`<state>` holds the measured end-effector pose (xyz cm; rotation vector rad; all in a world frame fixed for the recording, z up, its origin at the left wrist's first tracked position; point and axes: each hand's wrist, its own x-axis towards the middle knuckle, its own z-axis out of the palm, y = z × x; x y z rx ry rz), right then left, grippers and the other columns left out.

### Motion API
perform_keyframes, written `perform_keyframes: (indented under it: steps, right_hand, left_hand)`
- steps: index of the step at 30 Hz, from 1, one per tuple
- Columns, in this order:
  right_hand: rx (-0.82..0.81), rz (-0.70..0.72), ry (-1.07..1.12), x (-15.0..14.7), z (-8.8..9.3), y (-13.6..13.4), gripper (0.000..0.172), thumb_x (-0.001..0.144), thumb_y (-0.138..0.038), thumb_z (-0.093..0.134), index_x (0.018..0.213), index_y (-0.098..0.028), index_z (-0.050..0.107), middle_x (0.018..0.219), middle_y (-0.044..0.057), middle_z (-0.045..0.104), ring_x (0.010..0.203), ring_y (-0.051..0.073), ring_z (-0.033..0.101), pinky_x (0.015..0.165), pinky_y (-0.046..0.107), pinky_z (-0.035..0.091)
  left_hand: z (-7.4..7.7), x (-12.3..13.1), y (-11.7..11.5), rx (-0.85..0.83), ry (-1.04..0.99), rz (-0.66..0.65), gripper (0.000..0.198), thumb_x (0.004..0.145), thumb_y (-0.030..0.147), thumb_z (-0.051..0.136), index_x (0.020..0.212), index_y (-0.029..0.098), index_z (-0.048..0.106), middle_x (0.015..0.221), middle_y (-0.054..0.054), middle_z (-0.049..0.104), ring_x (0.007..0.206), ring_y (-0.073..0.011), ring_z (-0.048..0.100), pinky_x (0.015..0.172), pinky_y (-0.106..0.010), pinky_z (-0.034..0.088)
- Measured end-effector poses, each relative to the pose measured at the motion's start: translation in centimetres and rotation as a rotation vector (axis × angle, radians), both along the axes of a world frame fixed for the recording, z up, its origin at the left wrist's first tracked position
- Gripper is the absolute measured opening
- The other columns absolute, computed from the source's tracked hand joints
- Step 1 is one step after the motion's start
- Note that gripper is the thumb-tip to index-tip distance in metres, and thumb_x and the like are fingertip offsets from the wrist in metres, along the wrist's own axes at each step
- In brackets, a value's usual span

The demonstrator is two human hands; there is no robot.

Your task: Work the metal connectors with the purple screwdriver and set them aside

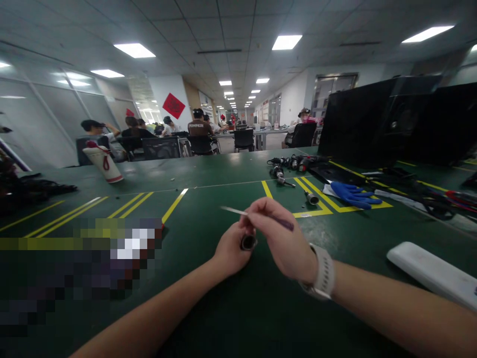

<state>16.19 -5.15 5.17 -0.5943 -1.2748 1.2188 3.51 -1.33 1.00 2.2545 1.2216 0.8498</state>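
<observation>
My left hand (pixel 231 250) is closed around a short, dark, hollow cylindrical part (pixel 248 242), its round open end facing me. In my right hand (pixel 283 241) is a slim screwdriver (pixel 235 211) with a dark purple handle, pinched between thumb and fingers. Its thin metal shaft points left, above my left hand, and its tip is blurred. The two hands meet or nearly meet over the green table (pixel 208 308). A similar metal cylindrical part (pixel 311 198) lies on the table beyond my right hand.
Blue glove (pixel 352 194), dark cylindrical connectors (pixel 278 174) and cables lie at the back right. A white elongated object (pixel 428 268) is near my right forearm. A tilted-looking cup (pixel 104 163) stands far left; big black boxes (pixel 372 117) rise right. People sit beyond the table.
</observation>
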Motion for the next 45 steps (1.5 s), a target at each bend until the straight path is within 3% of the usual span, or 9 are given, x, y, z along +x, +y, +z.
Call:
perform_keyframes:
  steps: [2, 4, 8, 14, 19, 26, 37, 41, 45]
  right_hand:
    - [-0.009, -0.188, 0.06, 0.2, -0.7, 2.1, 0.006, 0.077, -0.022, 0.055, 0.071, -0.02, 0.055, 0.073, -0.001, 0.057, 0.07, 0.014, 0.051, 0.069, 0.029, 0.04]
    - [-0.052, -0.193, 0.063, 0.0, -1.7, 3.9, 0.008, 0.075, -0.023, 0.055, 0.068, -0.02, 0.053, 0.068, -0.002, 0.057, 0.063, 0.013, 0.049, 0.064, 0.028, 0.039]
    - [-0.144, -0.048, 0.073, -0.7, -3.6, 5.4, 0.01, 0.072, -0.026, 0.057, 0.067, -0.019, 0.052, 0.061, -0.002, 0.059, 0.057, 0.012, 0.051, 0.059, 0.027, 0.04]
    - [-0.222, 0.187, 0.09, -1.0, -3.6, 5.5, 0.015, 0.071, -0.031, 0.059, 0.069, -0.017, 0.052, 0.063, 0.001, 0.064, 0.052, 0.012, 0.055, 0.055, 0.027, 0.044]
    - [-0.218, 0.224, 0.097, -0.9, -3.6, 5.9, 0.018, 0.07, -0.032, 0.063, 0.07, -0.018, 0.053, 0.06, -0.001, 0.064, 0.048, 0.011, 0.055, 0.051, 0.026, 0.043]
    - [-0.279, 0.228, 0.165, -0.4, -3.9, 5.5, 0.016, 0.07, -0.031, 0.062, 0.068, -0.018, 0.053, 0.055, 0.0, 0.066, 0.048, 0.013, 0.057, 0.052, 0.025, 0.044]
    - [-0.547, 0.207, 0.329, -1.9, -3.3, 2.3, 0.022, 0.079, -0.041, 0.05, 0.076, -0.019, 0.051, 0.075, 0.004, 0.069, 0.073, 0.02, 0.064, 0.065, 0.032, 0.047]
    - [-0.538, 0.13, 0.342, -0.9, -3.0, 2.6, 0.021, 0.083, -0.038, 0.049, 0.077, -0.018, 0.053, 0.082, 0.005, 0.069, 0.079, 0.018, 0.063, 0.071, 0.032, 0.046]
    - [-0.462, 0.04, 0.353, 0.6, -2.4, 3.2, 0.02, 0.084, -0.036, 0.051, 0.074, -0.019, 0.055, 0.074, 0.001, 0.066, 0.069, 0.013, 0.06, 0.067, 0.028, 0.046]
  left_hand:
    - [0.3, 0.6, -1.0, 0.016, 0.038, -0.117, 0.015, 0.063, 0.007, 0.058, 0.07, 0.02, 0.059, 0.074, -0.001, 0.059, 0.075, -0.0188, 0.053, 0.07, -0.03, 0.042]
    - [0.4, 1.0, -1.9, 0.016, 0.075, -0.212, 0.016, 0.063, 0.005, 0.057, 0.069, 0.02, 0.06, 0.071, -0.001, 0.061, 0.074, -0.019, 0.054, 0.07, -0.03, 0.043]
    - [0.5, 1.2, -2.6, 0.038, 0.138, -0.298, 0.019, 0.062, 0.002, 0.052, 0.069, 0.019, 0.058, 0.076, -0.004, 0.061, 0.076, -0.0207, 0.054, 0.07, -0.032, 0.043]
    - [0.8, 1.3, -3.1, 0.06, 0.153, -0.338, 0.018, 0.061, 0.003, 0.052, 0.07, 0.018, 0.055, 0.075, -0.003, 0.059, 0.072, -0.0188, 0.053, 0.065, -0.03, 0.041]
    - [1.1, 2.0, -3.6, -0.016, 0.046, -0.292, 0.017, 0.059, 0.003, 0.052, 0.067, 0.018, 0.055, 0.069, -0.001, 0.056, 0.068, -0.0169, 0.052, 0.061, -0.028, 0.04]
    - [2.0, 2.7, -3.7, -0.418, -0.254, -0.188, 0.024, 0.049, -0.004, 0.056, 0.06, 0.016, 0.054, 0.061, 0.004, 0.053, 0.06, -0.0127, 0.05, 0.056, -0.024, 0.04]
    - [1.7, 1.3, -1.1, -0.303, -0.28, -0.035, 0.018, 0.052, 0.0, 0.05, 0.06, 0.017, 0.048, 0.059, 0.004, 0.052, 0.06, -0.0139, 0.053, 0.053, -0.025, 0.043]
    - [0.8, -0.3, 0.3, -0.194, -0.192, -0.013, 0.019, 0.053, 0.0, 0.05, 0.062, 0.018, 0.053, 0.061, 0.004, 0.055, 0.058, -0.0136, 0.052, 0.054, -0.026, 0.04]
    - [-0.3, -2.3, 2.0, -0.085, -0.14, 0.136, 0.017, 0.057, 0.004, 0.051, 0.065, 0.019, 0.053, 0.061, 0.004, 0.052, 0.058, -0.0139, 0.049, 0.055, -0.026, 0.037]
